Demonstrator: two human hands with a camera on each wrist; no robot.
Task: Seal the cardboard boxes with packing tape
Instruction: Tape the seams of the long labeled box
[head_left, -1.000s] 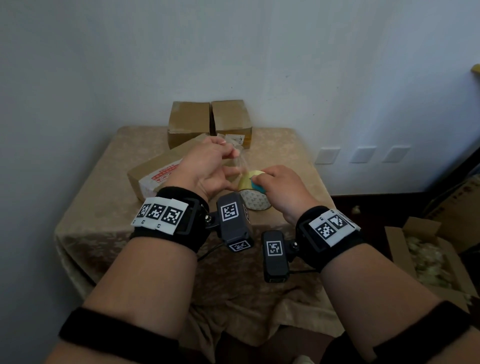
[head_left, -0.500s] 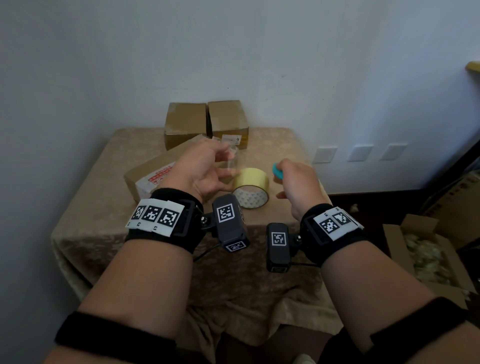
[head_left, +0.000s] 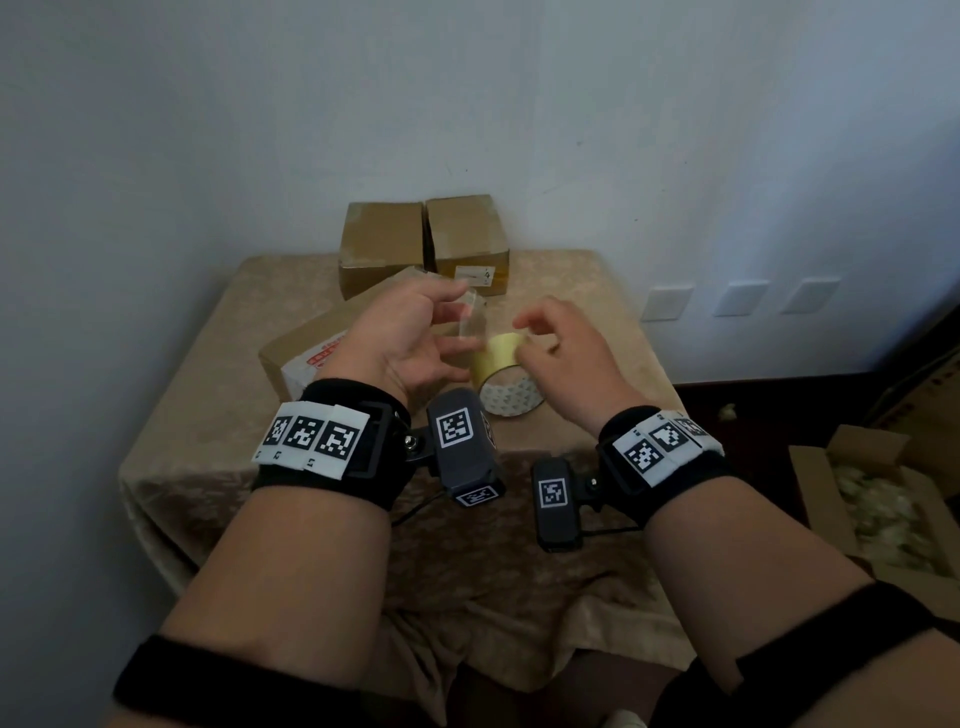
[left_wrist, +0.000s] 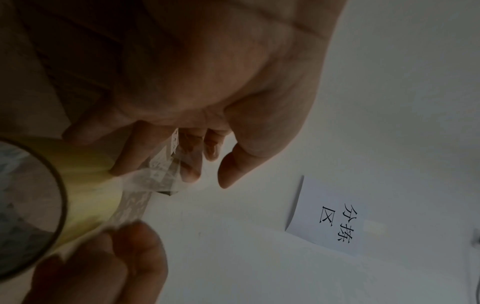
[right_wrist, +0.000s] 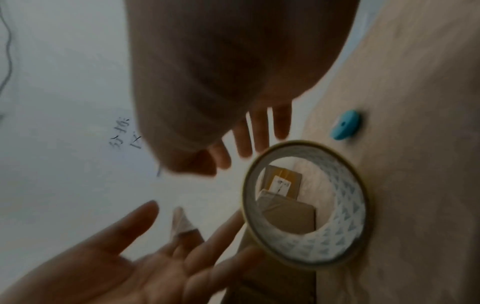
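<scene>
A yellowish packing tape roll (head_left: 506, 375) stands on edge on the table, between my hands. My left hand (head_left: 415, 332) hovers just left of it with its fingers spread. A clear tape strip (head_left: 470, 318) sticks to its fingertips (left_wrist: 191, 174), and the thumb stays apart. I cannot tell whether the strip (left_wrist: 155, 179) still joins the roll (left_wrist: 28, 205). My right hand (head_left: 550, 338) is over the roll's right side, its fingers (left_wrist: 135, 236) touching the roll. A long cardboard box (head_left: 306, 353) lies behind my left hand. Two small boxes (head_left: 382, 249) (head_left: 467, 236) stand against the wall.
A small blue cutter (right_wrist: 345, 127) lies on the beige tablecloth (head_left: 218, 415) beyond the roll (right_wrist: 306, 203); my right hand hides it in the head view. An open carton with filling (head_left: 872, 509) sits on the floor at right. The wall is close behind the table.
My right hand carried the blue cutter away from the roll to the right, let it go and came back to the roll. My left hand kept the tape strip raised.
</scene>
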